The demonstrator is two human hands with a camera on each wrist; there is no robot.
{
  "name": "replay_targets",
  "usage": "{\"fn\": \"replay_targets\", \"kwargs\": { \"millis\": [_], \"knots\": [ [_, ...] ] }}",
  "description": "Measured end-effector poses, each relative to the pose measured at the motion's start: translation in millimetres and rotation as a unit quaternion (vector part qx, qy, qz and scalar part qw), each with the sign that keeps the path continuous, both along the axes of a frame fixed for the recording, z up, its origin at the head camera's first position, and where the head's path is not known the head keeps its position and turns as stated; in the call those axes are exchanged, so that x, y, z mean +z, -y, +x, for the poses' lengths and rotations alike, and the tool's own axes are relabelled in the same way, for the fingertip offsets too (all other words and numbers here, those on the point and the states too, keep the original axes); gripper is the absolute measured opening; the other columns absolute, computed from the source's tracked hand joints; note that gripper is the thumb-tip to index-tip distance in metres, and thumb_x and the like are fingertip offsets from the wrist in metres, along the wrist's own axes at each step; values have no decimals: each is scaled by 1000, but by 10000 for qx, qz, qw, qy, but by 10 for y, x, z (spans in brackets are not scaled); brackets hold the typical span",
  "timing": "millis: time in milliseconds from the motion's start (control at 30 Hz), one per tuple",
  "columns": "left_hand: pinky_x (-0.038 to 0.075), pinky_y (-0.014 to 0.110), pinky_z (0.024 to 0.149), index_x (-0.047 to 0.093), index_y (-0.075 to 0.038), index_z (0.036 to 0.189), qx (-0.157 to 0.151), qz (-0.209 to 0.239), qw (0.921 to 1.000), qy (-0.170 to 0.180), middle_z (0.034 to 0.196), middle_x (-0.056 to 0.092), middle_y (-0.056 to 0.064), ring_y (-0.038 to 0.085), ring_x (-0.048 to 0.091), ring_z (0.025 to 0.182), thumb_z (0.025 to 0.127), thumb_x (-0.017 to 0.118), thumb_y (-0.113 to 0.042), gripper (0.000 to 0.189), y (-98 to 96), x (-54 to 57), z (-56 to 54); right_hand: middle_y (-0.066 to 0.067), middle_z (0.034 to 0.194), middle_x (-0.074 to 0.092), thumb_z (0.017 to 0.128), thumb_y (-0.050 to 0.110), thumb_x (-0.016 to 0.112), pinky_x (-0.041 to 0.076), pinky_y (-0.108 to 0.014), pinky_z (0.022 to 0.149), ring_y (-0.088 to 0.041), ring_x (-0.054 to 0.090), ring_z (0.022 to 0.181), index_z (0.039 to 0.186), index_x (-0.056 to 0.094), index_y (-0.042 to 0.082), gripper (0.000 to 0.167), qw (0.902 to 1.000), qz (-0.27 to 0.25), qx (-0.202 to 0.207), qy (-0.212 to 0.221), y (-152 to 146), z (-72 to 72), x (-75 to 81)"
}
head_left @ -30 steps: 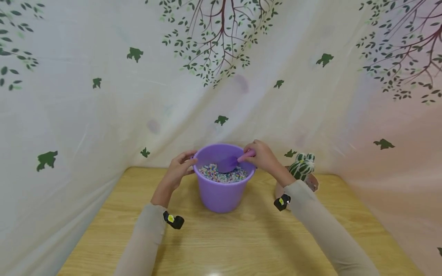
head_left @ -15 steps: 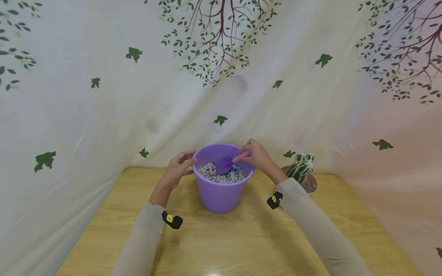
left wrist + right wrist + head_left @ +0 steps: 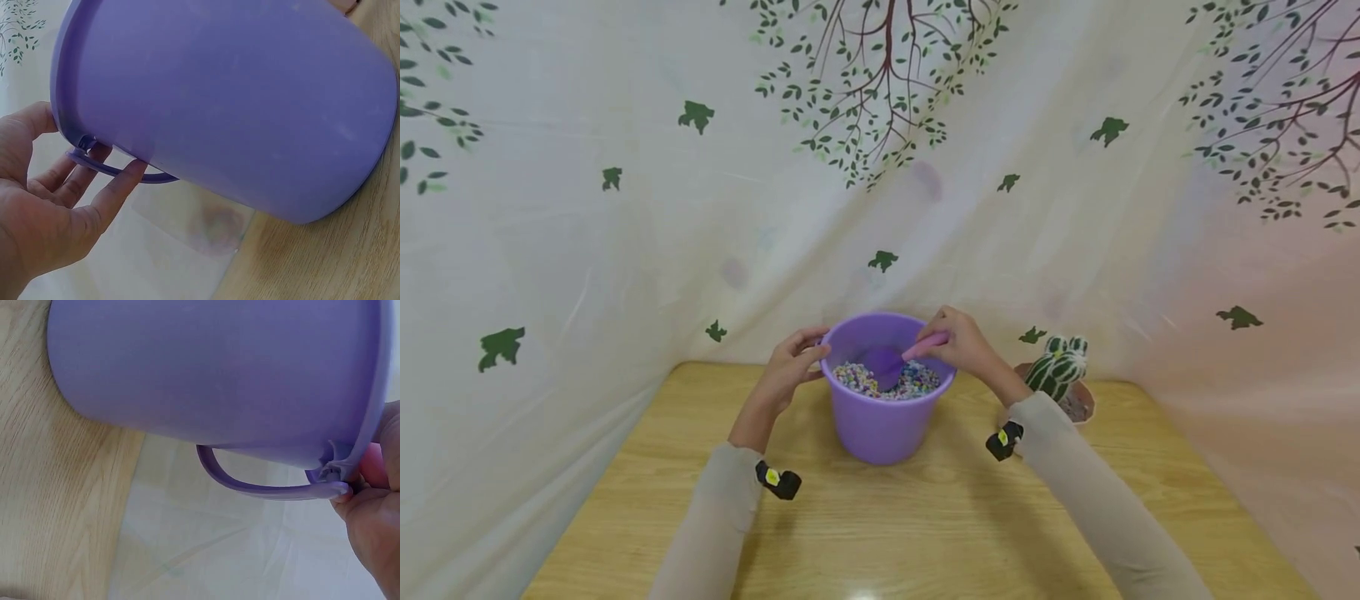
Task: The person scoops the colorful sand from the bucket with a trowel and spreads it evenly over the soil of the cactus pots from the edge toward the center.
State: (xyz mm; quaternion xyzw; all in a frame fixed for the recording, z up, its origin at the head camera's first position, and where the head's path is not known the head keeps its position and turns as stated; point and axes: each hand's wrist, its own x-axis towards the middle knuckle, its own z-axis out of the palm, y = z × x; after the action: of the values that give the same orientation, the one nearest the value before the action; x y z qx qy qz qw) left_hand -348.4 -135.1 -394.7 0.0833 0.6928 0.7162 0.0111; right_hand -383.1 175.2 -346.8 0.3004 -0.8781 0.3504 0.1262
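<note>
A purple bucket (image 3: 880,429) stands upright on the table, partly filled with small multicoloured beads (image 3: 856,379). My left hand (image 3: 786,371) holds its left rim; in the left wrist view a fingertip presses the outer wall near the bucket's handle (image 3: 159,178). My right hand (image 3: 964,343) grips the pink handle of a toy shovel (image 3: 925,345) over the right rim. The shovel's purple blade is tilted down into the beads, its tip buried. In the right wrist view the bucket wall hides the blade, and only a bit of pink shows by the fingers.
A potted cactus (image 3: 1056,371) stands just right of the bucket, partly behind my right forearm. The wooden table (image 3: 865,525) ends at a pale curtain (image 3: 760,233) printed with leaves and branches.
The shovel and my right hand have shifted left, and the blade has gone deeper and steeper into the beads, which now part around it. My left hand stays on the rim.
</note>
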Motion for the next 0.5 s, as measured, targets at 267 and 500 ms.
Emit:
{"fn": "replay_targets", "kwargs": {
  "millis": [267, 500],
  "knots": [
    [60, 29, 90, 49, -1, 146, 91, 37, 9999, 47, 144, 52, 23, 33, 57, 124, 102, 57, -11, 46, -16, 20, -10, -7, 85, 58, 78, 8, 87, 45, -30, 78, -19, 52, 84, 97, 80, 2, 21, 9990, 423, 148, 22, 28, 75, 104],
    [60, 31, 92, 49, -1, 146, 89, 63, 9999, 19, 144, 52, 23, 31, 59, 122, 102, 57, -11, 45, -30, -1, 1, -3, 82, 58, 80, 16, 86, 47, -28, 72, -17, 50, 79, 98, 81, 5, 22, 9935, 1138, 89, 7, 21, 81, 103]
  ]
}}
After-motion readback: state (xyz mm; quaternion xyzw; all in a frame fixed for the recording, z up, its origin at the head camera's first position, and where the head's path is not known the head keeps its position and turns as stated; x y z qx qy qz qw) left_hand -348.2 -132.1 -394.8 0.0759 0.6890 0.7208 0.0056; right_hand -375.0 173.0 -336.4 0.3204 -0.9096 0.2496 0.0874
